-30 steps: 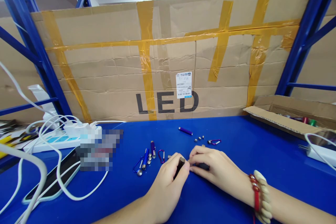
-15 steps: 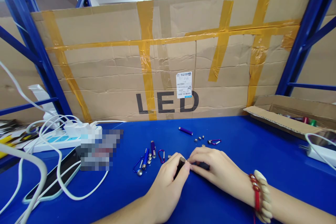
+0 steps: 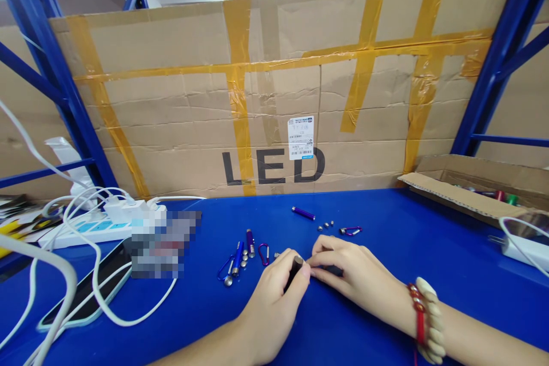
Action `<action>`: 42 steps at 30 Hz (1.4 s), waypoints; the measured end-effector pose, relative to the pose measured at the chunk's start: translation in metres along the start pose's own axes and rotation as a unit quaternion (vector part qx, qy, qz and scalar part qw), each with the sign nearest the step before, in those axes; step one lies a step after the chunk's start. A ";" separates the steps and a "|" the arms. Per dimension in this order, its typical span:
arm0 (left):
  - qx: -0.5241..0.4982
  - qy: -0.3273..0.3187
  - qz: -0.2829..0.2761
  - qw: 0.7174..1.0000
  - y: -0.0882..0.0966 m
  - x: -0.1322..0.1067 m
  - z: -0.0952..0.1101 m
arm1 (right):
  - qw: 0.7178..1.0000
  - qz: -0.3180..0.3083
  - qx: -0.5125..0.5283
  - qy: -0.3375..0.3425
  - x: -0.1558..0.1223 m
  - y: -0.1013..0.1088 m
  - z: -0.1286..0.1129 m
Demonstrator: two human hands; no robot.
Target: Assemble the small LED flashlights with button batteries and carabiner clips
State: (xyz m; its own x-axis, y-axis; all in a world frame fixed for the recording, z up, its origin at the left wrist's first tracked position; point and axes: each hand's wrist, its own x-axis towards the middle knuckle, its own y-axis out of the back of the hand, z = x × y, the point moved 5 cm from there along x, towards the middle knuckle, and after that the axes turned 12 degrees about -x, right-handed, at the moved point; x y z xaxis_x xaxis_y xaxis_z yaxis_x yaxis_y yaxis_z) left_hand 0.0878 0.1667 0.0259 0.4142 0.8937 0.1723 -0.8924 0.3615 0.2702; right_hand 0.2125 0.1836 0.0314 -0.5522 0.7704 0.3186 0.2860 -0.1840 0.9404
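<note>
Wrapping round a dark tube (image 3: pixel 292 278) at the lower centre of the frame, the left hand (image 3: pixel 273 298) has its grip closed on it, thumb to one side and fingers to the other. The dark tube stands steeply, its long axis leaning slightly right, one end pointing up; the lower end is hidden. This hold probably keeps it steady. Just right, the right hand (image 3: pixel 351 266) brings its bent fingertips up against the left's; whether they pinch anything small I cannot tell. A dark piece (image 3: pixel 333 270) shows beneath its fingers, lying roughly crosswise, perhaps tucked there within reach.

On the table (image 3: pixel 197 297), left of centre, a blue tube (image 3: pixel 237 260) points up the frame beside silver pieces (image 3: pixel 244 265), with a purple clip (image 3: pixel 261 254) near; they are likely grouped to keep parts together. Farther up, a purple tube (image 3: pixel 303 214) slants down rightward.
</note>
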 end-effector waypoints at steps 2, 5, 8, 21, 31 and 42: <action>0.001 -0.002 0.000 1.000 0.000 0.000 0.000 | 1.000 0.001 0.002 -0.002 0.000 0.001 0.000; 0.002 -0.003 0.000 1.000 0.000 0.000 0.000 | 1.000 -0.001 0.008 -0.005 0.000 0.001 -0.001; 0.001 -0.003 -0.001 1.000 0.000 0.000 -0.001 | 1.000 -0.005 0.010 -0.007 0.001 0.001 0.000; 0.001 0.004 -0.001 1.000 0.000 0.000 0.001 | 0.999 0.013 0.027 0.011 0.000 0.000 0.002; 0.002 0.004 -0.001 1.000 -0.001 -0.001 0.000 | 1.000 0.002 0.010 0.008 0.000 0.000 0.001; 0.002 0.003 -0.003 1.000 0.000 0.000 -0.001 | 1.000 0.006 -0.010 0.001 0.000 0.001 0.003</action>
State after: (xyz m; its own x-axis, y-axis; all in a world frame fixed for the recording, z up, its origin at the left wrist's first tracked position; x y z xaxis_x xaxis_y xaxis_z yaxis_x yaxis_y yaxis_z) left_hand 0.0879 0.1670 0.0248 0.4188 0.8931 0.1639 -0.8888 0.3661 0.2758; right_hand 0.2148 0.1850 0.0317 -0.5508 0.7663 0.3307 0.2779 -0.2053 0.9384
